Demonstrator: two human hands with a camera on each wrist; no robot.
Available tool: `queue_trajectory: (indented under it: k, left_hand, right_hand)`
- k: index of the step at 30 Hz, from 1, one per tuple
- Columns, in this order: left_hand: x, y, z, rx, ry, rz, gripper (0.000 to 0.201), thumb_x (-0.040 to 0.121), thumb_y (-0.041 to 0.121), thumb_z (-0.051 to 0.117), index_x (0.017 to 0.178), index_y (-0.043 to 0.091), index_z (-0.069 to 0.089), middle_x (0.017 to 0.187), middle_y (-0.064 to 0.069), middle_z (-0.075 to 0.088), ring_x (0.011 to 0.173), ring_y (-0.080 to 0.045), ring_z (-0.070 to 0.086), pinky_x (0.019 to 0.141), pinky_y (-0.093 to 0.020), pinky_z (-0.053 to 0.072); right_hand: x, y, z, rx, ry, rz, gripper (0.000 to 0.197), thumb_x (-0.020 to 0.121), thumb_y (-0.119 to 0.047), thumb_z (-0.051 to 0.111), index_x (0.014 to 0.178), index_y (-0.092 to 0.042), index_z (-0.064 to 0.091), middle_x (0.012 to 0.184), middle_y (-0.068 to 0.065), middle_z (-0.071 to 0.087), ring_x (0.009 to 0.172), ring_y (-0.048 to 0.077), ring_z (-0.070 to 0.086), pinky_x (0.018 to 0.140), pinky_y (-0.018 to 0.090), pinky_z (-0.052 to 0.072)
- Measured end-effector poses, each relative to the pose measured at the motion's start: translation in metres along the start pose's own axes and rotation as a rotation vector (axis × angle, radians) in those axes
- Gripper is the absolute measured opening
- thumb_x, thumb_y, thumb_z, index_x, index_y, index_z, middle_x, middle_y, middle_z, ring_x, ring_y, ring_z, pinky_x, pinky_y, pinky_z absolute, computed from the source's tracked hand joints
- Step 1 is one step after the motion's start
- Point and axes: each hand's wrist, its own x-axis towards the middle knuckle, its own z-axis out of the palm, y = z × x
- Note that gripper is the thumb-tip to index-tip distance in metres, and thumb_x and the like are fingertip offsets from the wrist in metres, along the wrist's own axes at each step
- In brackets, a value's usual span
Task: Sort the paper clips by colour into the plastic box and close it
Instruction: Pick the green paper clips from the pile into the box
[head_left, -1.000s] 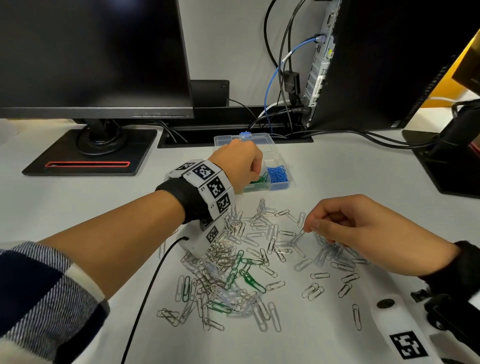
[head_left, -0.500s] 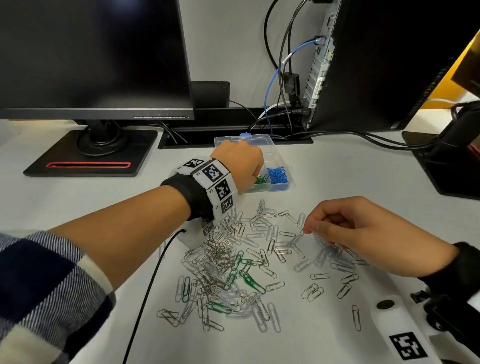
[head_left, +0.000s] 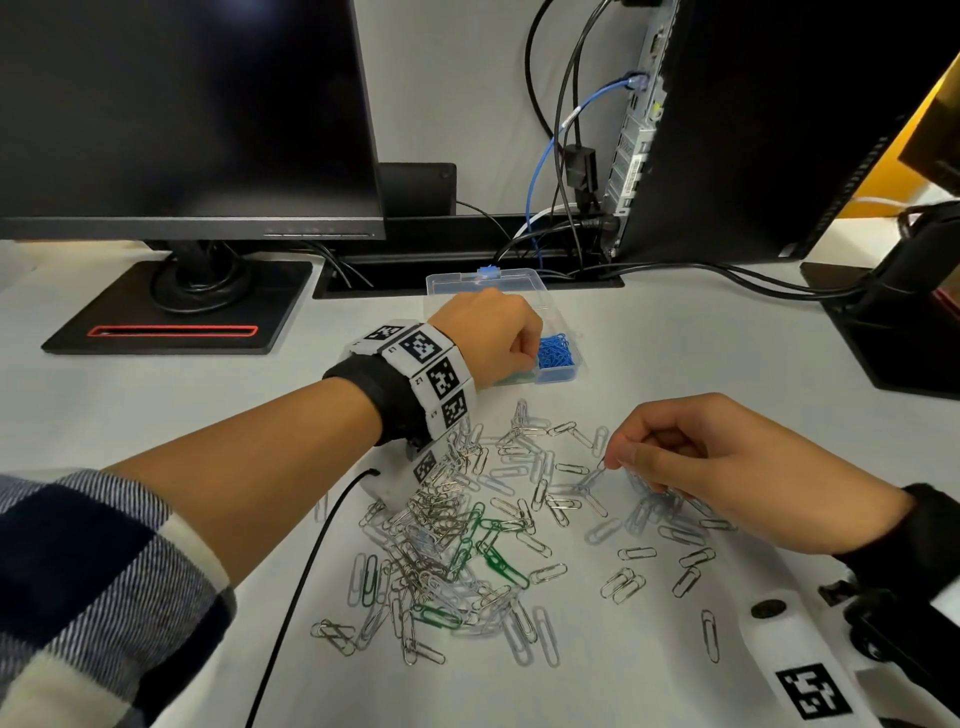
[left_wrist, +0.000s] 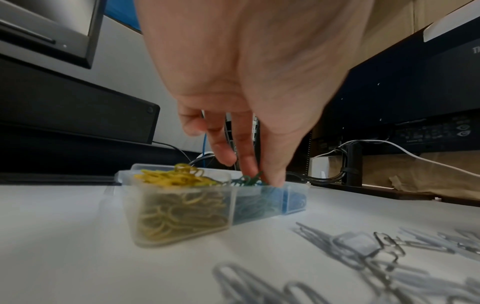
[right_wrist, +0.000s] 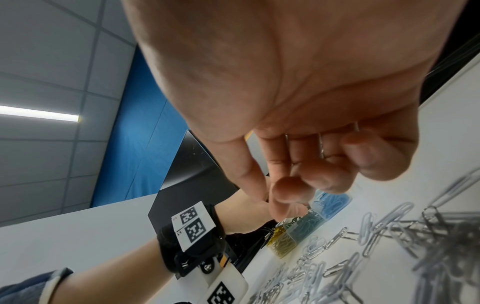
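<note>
White and matte, the surface (head_left: 675, 353) carried a loose heap of thin silver wire paper clips (head_left: 441, 525) with a few green plastic-coated clips (head_left: 498, 564) tangled through it, lying near the wrist of the left hand (head_left: 483, 338) and just beside the right hand (head_left: 696, 467). That left hand reached down into the clear, lidded plastic box (left_wrist: 182, 205), fingertips (left_wrist: 249, 166) touching green clips in the middle compartment, between one heaped with yellow clips (left_wrist: 171, 179) and one holding blue clips (head_left: 556, 351); whether it gripped a clip or had let go could not be told. The right hand, fingers curled, pinched one silver clip (head_left: 602, 464) at its end.

Dropping green cleanly probably meant releasing low inside the walls (the yellow pile already crested the rim), then lifting straight so nothing hooked a finger. Wire loops snag each other, so the pinched silver clip would likely need a small shake to come free alone.
</note>
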Motion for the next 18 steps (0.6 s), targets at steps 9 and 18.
queue_trajectory:
  k: [9, 18]
  left_hand:
    - [0.006, -0.003, -0.002, -0.140, 0.124, -0.127, 0.014, 0.090, 0.017, 0.057, 0.088, 0.018, 0.071, 0.088, 0.003, 0.069, 0.087, -0.018, 0.063, 0.084, -0.038, 0.054]
    - [-0.003, -0.015, -0.009, -0.225, 0.092, -0.238, 0.013, 0.088, 0.016, 0.062, 0.087, 0.014, 0.074, 0.089, 0.001, 0.071, 0.089, -0.017, 0.063, 0.080, -0.037, 0.056]
  right_hand:
    - [0.000, -0.001, 0.000, -0.001, -0.004, -0.001, 0.016, 0.091, -0.032, 0.058, 0.087, -0.026, 0.073, 0.066, -0.004, 0.062, 0.060, 0.009, 0.053, 0.061, 0.026, 0.045]
    - [-0.001, -0.001, 0.001, -0.017, 0.002, 0.009, 0.016, 0.094, -0.026, 0.058, 0.088, -0.026, 0.073, 0.064, -0.007, 0.062, 0.059, 0.007, 0.052, 0.061, 0.028, 0.046]
